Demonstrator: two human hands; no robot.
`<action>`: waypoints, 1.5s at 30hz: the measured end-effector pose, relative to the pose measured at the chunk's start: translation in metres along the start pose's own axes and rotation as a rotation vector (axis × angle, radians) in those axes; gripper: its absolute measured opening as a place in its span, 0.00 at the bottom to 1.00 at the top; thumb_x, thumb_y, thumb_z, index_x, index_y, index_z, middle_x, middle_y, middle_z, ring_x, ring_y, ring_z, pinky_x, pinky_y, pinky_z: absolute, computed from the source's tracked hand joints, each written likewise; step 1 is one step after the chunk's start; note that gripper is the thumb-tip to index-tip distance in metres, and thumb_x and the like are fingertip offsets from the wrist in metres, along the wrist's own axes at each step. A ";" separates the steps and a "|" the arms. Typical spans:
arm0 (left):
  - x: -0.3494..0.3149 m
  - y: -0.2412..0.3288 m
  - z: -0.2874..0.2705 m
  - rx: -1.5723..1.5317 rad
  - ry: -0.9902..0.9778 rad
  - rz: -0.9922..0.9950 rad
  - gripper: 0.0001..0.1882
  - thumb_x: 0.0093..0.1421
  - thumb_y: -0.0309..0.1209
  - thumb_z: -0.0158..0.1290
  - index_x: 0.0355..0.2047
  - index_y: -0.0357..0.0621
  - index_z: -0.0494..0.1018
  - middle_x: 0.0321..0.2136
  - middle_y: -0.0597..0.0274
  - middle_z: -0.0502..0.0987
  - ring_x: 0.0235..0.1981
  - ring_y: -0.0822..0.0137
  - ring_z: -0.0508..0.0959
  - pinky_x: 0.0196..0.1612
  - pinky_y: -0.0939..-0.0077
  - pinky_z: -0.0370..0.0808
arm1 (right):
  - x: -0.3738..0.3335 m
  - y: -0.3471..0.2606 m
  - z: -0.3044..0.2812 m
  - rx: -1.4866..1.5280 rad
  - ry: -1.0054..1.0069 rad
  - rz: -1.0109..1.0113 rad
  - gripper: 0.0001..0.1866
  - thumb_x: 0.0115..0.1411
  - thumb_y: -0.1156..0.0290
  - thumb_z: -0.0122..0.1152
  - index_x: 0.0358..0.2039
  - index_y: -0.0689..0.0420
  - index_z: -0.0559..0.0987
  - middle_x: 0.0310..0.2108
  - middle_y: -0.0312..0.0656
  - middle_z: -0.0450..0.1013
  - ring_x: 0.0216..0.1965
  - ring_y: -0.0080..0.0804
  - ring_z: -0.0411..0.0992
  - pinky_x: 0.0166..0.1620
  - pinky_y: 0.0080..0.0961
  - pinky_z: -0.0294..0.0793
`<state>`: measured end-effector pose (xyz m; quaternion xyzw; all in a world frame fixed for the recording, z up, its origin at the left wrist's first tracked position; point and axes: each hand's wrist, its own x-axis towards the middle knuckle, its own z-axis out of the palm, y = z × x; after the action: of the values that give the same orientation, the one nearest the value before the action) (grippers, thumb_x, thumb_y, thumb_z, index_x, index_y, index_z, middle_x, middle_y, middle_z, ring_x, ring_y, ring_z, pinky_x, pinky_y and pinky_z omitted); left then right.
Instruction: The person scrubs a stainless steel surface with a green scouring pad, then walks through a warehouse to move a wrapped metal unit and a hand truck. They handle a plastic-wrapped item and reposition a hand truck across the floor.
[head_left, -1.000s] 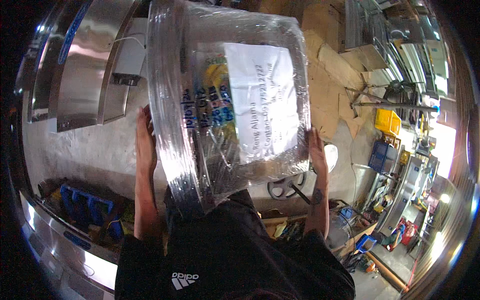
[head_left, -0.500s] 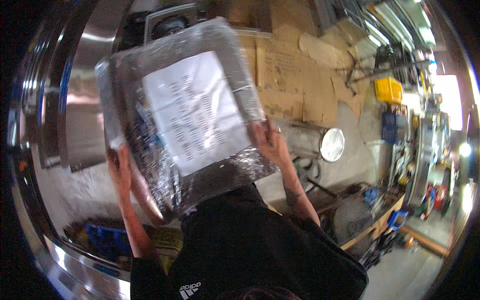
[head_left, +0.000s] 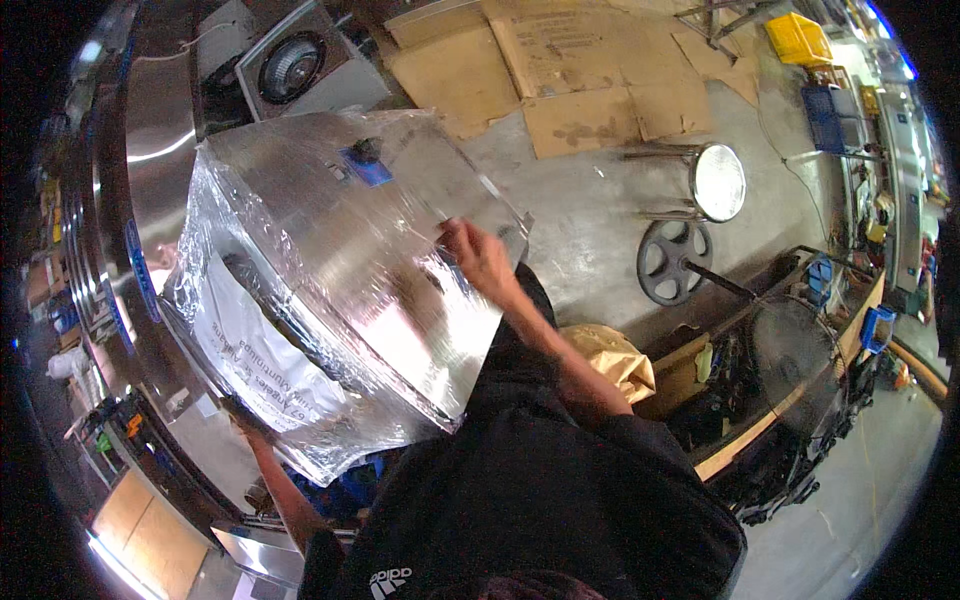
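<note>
1. The left hand (head_left: 243, 417) is at the wrapped box's (head_left: 330, 230) lower edge, partly hidden; I cannot tell how its fingers close.
2. White paper (head_left: 265, 355) lies just right of that hand.
3. The box lies between the 2 hands, its longest visible edge slanting from above the left to below the right.
4. The right hand (head_left: 480, 258), fingers bent, is nearer the steel face (head_left: 400, 200); its hold is unclear.

Left hand (head_left: 246, 424) at lower-left edge of film-wrapped metal box (head_left: 320, 190), fingers hard to make out, right hand (head_left: 482, 262) curled at its shiny face, contact unclear, white printed sheet (head_left: 250, 345) under film, flattened cardboard (head_left: 570, 95), round-topped stool (head_left: 719, 182) and dark spoked base (head_left: 655, 262) on floor to the right.
</note>
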<state>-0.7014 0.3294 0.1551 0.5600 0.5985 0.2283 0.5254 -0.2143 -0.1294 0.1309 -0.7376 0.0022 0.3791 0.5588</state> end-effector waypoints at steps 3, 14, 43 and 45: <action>0.012 -0.020 -0.021 -0.067 0.025 -0.072 0.39 0.70 0.63 0.35 0.62 0.40 0.66 0.56 0.56 0.71 0.50 0.60 0.73 0.54 0.59 0.72 | 0.075 0.059 0.010 -0.309 0.157 -0.121 0.23 0.72 0.53 0.47 0.54 0.57 0.77 0.43 0.54 0.79 0.46 0.52 0.78 0.46 0.45 0.76; 0.028 -0.056 -0.058 0.907 0.013 0.359 0.33 0.72 0.51 0.39 0.65 0.36 0.58 0.55 0.44 0.72 0.50 0.53 0.76 0.51 0.54 0.77 | 0.137 0.139 0.019 0.477 -0.734 -0.296 0.38 0.67 0.40 0.52 0.64 0.60 0.70 0.60 0.44 0.71 0.60 0.39 0.68 0.61 0.35 0.65; -0.037 0.023 0.004 0.632 0.070 0.085 0.35 0.72 0.54 0.40 0.64 0.33 0.62 0.57 0.44 0.72 0.56 0.55 0.72 0.59 0.62 0.68 | 0.141 0.303 -0.086 -0.493 0.143 0.274 0.16 0.66 0.58 0.51 0.38 0.59 0.77 0.35 0.57 0.76 0.34 0.58 0.76 0.36 0.44 0.75; -0.070 0.018 -0.002 0.603 0.093 0.044 0.36 0.72 0.54 0.40 0.64 0.33 0.63 0.57 0.44 0.72 0.56 0.55 0.72 0.59 0.63 0.67 | 0.101 0.301 -0.059 0.054 0.147 0.203 0.20 0.66 0.56 0.54 0.52 0.55 0.72 0.51 0.55 0.70 0.45 0.54 0.74 0.41 0.45 0.76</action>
<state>-0.7080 0.2715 0.1969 0.6924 0.6504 0.0769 0.3027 -0.2377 -0.2482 -0.1683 -0.7441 0.1279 0.3785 0.5355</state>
